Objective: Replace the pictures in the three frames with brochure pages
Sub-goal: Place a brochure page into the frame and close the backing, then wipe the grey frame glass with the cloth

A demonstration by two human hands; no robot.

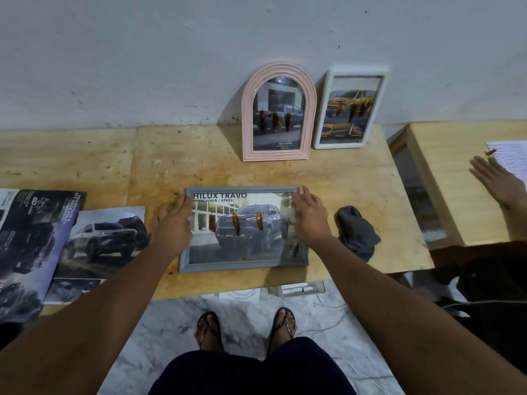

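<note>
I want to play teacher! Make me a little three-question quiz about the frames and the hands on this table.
1. True or false: the pink frame lies flat on the table.
2. Which frame are the left hand and right hand touching? A pink, B white, C grey.
3. Fill in: the dark cloth lies to the ____ of the grey frame.

Key
1. False. It stands leaning against the wall, beside the white frame.
2. C. One hand is at each side of the grey frame, which lies flat.
3. Right.
</note>
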